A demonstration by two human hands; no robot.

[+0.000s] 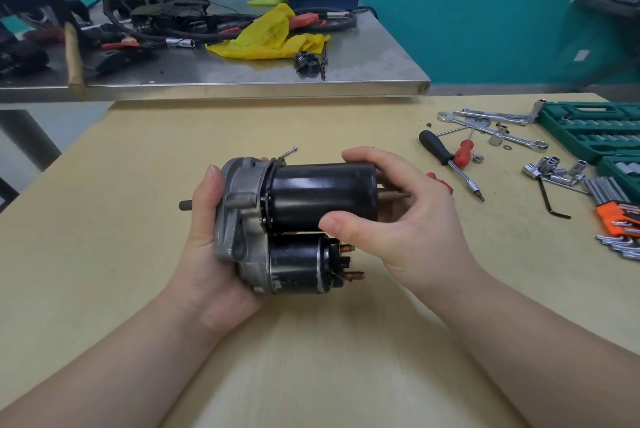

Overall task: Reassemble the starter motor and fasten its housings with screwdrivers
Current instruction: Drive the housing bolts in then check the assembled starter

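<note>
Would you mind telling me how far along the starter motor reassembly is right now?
Done: the black motor housing sits against the grey nose casting, solenoid alongside. In hand: the left hand cradles the casting while the right hand grips the housing. Left: fastening; the screwdrivers lie untouched on the table.

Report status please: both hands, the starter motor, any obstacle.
Left hand grips starter motor at grey housing end. Right hand grips black cylinder. Screwdrivers lie untouched at right. No obstacle.
</note>
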